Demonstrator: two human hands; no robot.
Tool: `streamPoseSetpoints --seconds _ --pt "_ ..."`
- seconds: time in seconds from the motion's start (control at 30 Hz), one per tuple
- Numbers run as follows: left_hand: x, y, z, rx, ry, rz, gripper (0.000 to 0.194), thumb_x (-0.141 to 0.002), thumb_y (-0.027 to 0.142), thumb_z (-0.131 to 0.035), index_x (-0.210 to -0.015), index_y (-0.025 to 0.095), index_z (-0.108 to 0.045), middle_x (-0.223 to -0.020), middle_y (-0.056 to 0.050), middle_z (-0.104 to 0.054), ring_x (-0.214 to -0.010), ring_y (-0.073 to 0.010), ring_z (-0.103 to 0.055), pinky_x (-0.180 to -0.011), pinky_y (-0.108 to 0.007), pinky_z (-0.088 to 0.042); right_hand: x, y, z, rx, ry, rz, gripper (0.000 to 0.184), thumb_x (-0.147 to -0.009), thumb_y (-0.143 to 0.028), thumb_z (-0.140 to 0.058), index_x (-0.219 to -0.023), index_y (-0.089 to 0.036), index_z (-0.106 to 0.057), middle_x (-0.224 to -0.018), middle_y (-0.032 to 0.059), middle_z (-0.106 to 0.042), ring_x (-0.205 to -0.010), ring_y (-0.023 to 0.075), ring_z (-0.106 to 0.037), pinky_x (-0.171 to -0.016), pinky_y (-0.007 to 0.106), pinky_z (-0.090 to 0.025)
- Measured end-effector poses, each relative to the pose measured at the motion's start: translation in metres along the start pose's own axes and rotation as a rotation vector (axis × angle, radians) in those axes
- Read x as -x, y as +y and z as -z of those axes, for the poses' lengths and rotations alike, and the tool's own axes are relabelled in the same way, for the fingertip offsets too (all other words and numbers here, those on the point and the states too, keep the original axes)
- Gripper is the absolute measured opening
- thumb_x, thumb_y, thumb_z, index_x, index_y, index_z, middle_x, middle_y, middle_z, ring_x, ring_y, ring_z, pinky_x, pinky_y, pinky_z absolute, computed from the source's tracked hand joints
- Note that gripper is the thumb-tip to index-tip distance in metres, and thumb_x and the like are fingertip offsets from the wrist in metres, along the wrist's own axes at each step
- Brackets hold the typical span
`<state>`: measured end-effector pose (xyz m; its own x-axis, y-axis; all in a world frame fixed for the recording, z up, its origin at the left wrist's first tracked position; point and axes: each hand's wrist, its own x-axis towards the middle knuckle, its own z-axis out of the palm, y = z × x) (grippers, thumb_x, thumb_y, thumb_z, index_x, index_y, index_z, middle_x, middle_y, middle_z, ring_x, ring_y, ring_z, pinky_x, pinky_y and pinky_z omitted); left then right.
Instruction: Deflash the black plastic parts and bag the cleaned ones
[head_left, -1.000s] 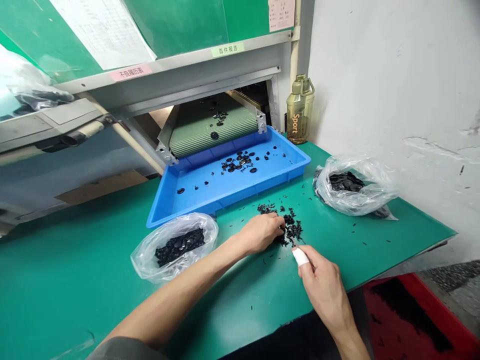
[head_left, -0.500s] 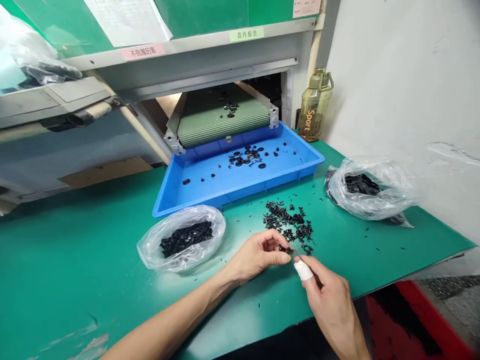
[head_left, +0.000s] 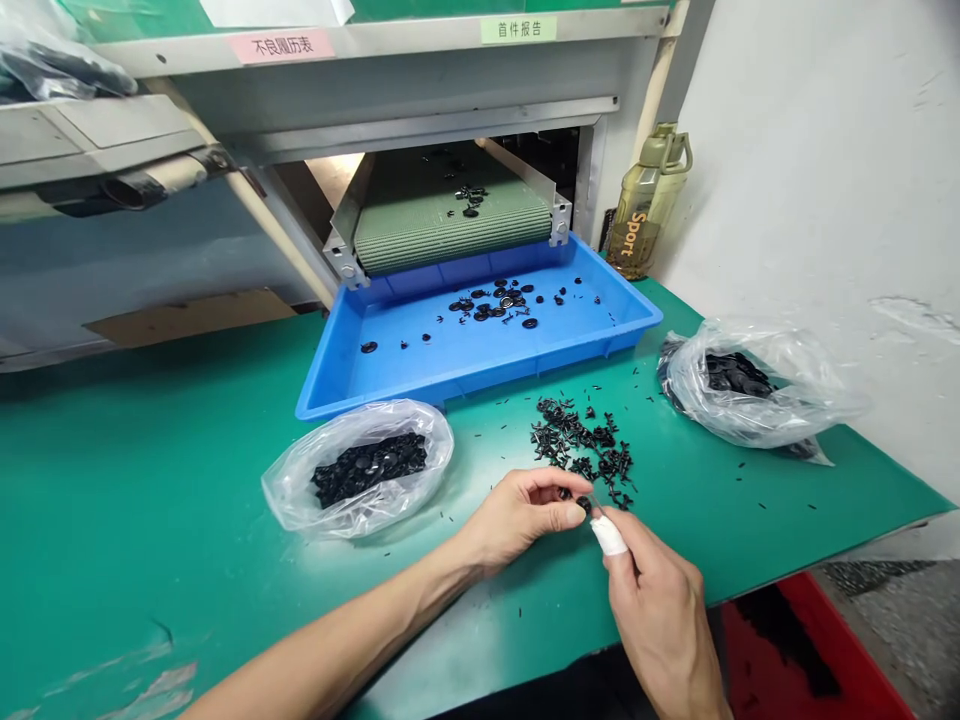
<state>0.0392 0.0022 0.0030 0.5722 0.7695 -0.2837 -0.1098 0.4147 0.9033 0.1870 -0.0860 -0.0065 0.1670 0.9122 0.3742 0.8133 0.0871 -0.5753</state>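
Observation:
My left hand (head_left: 525, 515) pinches a small black plastic part (head_left: 583, 506) between thumb and fingers, just above the green tabletop. Another black piece shows under its curled fingers. My right hand (head_left: 664, 595), its thumb wrapped in white tape (head_left: 608, 537), grips a thin metal tool (head_left: 596, 506) that looks like a narrow blade. The tool's tip meets or nearly meets the black part; its handle is hidden in the hand. Right behind my hands lies a loose pile of small black plastic parts (head_left: 581, 438).
A blue tray (head_left: 480, 375) with scattered black pieces sits under the end of a green conveyor belt (head_left: 457, 235). Clear plastic bags of black parts stand at left (head_left: 281, 490) and right (head_left: 802, 420). A sport bottle (head_left: 645, 205) is by the wall; a red bin (head_left: 847, 640) is below.
The view has tilted down slightly. A round black part now shows more plainly at my left fingertips. Both hands stay close together, with the tool still at the part.

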Motion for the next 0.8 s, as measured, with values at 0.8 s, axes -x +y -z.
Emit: streamPoseSetpoints --seconds 0.8 --pt "-0.001 -0.01 -0.003 0.065 -0.006 -0.176 0.02 -0.07 0.017 -0.079 -0.08 0.013 -0.063 -0.085 -0.004 -0.07 -0.078 -0.0126 -0.062 -0.073 -0.027 -0.047 -0.007 -0.005 0.006 -0.069 -0.195 0.017 0.031 -0.088 -0.012 -0.034 -0.086 -0.021 -0.063 -0.064 -0.0012 -0.063 -0.052 0.0126 -0.055 -0.05 0.021 -0.038"
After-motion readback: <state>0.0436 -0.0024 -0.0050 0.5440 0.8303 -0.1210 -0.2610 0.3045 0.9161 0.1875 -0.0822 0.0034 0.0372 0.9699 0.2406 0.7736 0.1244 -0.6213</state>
